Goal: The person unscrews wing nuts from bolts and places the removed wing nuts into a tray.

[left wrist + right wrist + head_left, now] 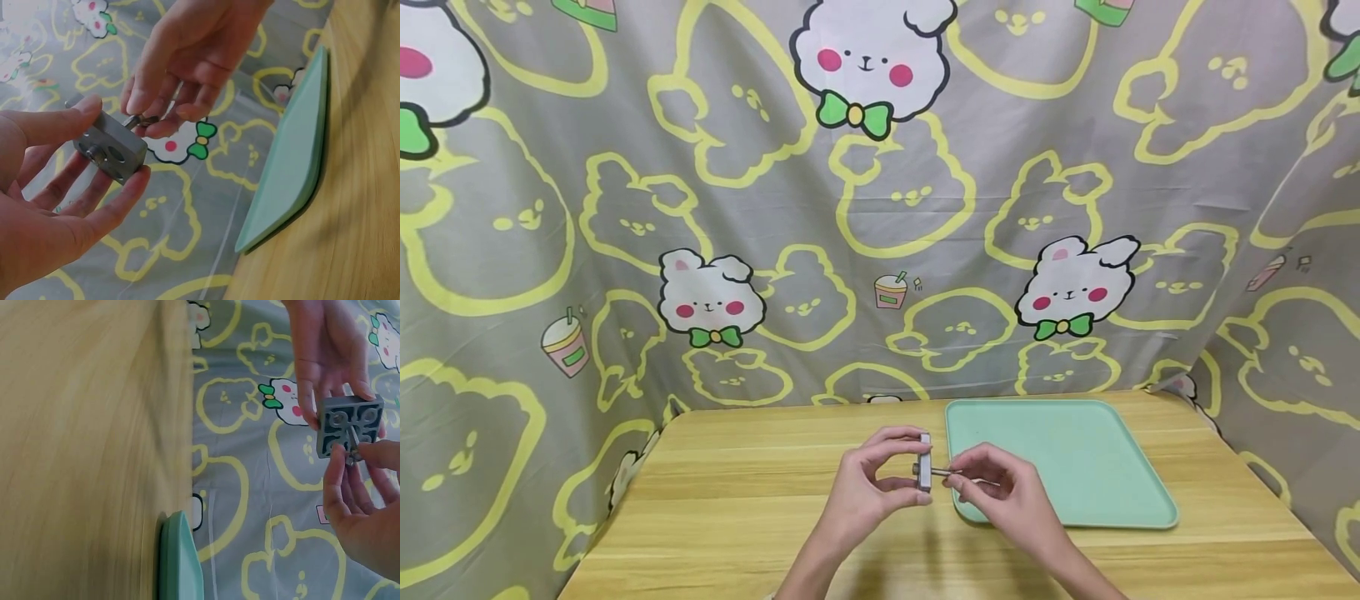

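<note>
My left hand (868, 479) grips a grey square metal block (925, 454) by its opposite edges, fingertips above and thumb below. The block stands on edge above the table. A thin metal rod (941, 472) sticks out of the block's middle toward the right. In the right wrist view the block's recessed face (326, 439) shows ringed holes near its corners. My right hand (1003, 492) pinches the rod's outer end, where a small metal piece (354, 456) partly shows between the fingertips. In the left wrist view, the block's other face has round holes and a protruding stub (95, 154).
A mint-green tray (1075, 462) lies on the wooden table (737, 500), to the right and partly behind my right hand. A grey curtain (865, 333) with rabbit prints hangs behind the table and along both sides.
</note>
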Demonstrator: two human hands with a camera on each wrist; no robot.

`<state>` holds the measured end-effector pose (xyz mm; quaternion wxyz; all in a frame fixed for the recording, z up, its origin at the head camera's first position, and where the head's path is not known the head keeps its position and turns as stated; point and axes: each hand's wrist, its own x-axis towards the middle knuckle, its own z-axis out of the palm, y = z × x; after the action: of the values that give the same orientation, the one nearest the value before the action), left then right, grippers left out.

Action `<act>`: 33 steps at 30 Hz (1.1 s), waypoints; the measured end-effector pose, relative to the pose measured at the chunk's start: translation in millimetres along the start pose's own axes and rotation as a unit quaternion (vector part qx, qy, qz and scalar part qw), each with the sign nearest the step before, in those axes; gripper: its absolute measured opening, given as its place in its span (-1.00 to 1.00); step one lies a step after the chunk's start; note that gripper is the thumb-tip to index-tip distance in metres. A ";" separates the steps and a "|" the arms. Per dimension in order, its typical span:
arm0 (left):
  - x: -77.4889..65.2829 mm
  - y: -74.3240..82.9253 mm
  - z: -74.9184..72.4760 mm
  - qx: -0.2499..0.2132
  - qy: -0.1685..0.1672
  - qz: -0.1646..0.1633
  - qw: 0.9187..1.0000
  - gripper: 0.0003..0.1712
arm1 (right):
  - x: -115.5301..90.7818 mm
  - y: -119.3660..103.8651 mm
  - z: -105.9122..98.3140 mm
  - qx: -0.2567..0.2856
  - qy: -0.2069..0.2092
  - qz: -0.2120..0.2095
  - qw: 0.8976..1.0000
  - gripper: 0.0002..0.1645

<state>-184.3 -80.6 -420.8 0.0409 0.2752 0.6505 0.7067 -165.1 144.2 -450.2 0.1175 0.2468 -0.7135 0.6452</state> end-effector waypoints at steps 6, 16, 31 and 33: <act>-0.1 0.7 -2.3 -0.029 -0.008 0.009 1.000 -0.45 | 1.0 2.6 4.2 -0.094 0.023 -0.166 0.981 -0.60; -1.1 2.4 -3.8 -0.053 -0.015 0.015 0.998 -0.44 | 13.7 -4.6 7.1 -0.225 0.058 -0.456 0.859 -0.80; -1.7 2.9 -5.8 -0.049 -0.008 0.023 0.999 -0.43 | 5.4 -2.3 4.8 -0.085 0.059 -0.277 0.955 -0.71; -1.2 3.5 -4.9 -0.038 -0.004 0.020 0.999 -0.44 | 3.0 -3.5 2.6 -0.043 0.068 -0.174 0.982 -0.66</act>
<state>-184.5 -86.1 -417.9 0.0397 0.2892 0.6174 0.7305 -165.5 140.9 -446.1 0.2862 0.3175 -0.6770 0.5991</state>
